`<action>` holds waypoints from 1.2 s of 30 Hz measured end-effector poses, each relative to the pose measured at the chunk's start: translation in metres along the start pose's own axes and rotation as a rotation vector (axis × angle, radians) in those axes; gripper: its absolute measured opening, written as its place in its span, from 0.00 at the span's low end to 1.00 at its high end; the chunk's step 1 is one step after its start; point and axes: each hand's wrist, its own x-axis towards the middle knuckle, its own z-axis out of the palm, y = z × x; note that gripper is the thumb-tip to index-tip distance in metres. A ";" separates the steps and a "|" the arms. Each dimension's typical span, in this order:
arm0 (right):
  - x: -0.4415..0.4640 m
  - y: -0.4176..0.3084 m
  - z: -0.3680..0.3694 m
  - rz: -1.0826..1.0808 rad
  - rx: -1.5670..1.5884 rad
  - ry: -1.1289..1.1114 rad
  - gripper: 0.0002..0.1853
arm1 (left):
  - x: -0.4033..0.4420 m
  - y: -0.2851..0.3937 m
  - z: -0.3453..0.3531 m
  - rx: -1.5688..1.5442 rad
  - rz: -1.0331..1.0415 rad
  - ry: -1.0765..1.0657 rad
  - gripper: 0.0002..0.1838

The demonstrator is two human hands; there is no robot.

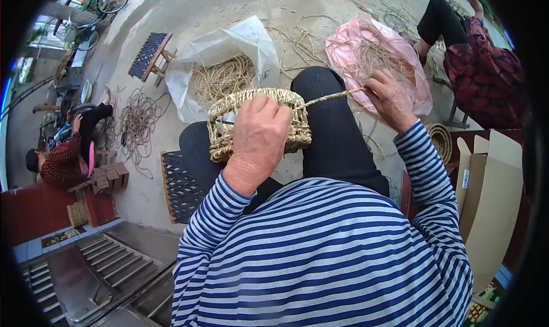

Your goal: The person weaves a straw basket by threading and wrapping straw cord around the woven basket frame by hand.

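A woven straw basket (297,131) with a thick braided rim rests across my thighs. My left hand (260,132) is closed over its rim and near side, with a small dark tool tip showing just left of the fingers. From the basket's right end a twisted straw cord (334,97) runs up to the right. My right hand (390,97) pinches the far end of that cord above my right knee, well apart from the basket.
Beyond my knees lie a white plastic bag (260,41) of cord and a pink bag (420,84) of strands. Loose cord (139,118) lies left, near a woven stool (150,55). People sit at left and right. Cardboard (492,195) stands at right.
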 end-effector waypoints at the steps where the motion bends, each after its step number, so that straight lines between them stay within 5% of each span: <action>1: -0.015 0.019 0.011 0.050 -0.033 0.013 0.05 | 0.000 0.001 0.001 -0.006 0.003 -0.003 0.07; 8: -0.143 0.135 0.066 0.523 -0.039 -0.037 0.05 | -0.003 -0.001 -0.003 -0.134 -0.155 -0.112 0.05; 11: -0.159 0.142 0.076 0.570 0.036 -0.050 0.07 | -0.001 -0.014 -0.017 -0.314 -0.251 -0.046 0.05; 14: -0.129 0.143 0.091 0.842 0.455 0.029 0.08 | -0.005 -0.032 -0.029 -0.525 -0.343 0.083 0.04; 17: -0.033 0.103 0.072 0.724 0.521 0.476 0.07 | -0.013 -0.051 -0.022 -0.655 -0.416 0.168 0.04; 19: 0.053 0.015 0.036 0.327 0.849 0.671 0.06 | -0.023 -0.063 -0.005 -0.857 -0.546 0.266 0.06; 22: 0.122 -0.074 0.020 -0.244 0.785 0.409 0.12 | -0.038 -0.072 0.011 -0.948 -0.614 0.317 0.08; 25: 0.144 -0.114 0.038 -0.671 0.588 -0.161 0.20 | -0.053 -0.081 0.020 -0.985 -0.669 0.373 0.10; 27: 0.153 -0.121 0.048 -0.903 0.320 -0.173 0.22 | -0.059 -0.085 0.022 -0.997 -0.709 0.387 0.09; 31: 0.173 -0.137 0.039 -0.971 0.176 -0.112 0.10 | -0.062 -0.089 0.024 -1.008 -0.720 0.375 0.09; 33: 0.185 -0.145 0.043 -0.911 0.038 -0.437 0.10 | -0.060 -0.089 0.025 -1.020 -0.715 0.379 0.09; 36: 0.195 -0.156 0.046 -1.037 -0.101 -0.444 0.06 | -0.057 -0.091 0.024 -1.020 -0.712 0.375 0.09</action>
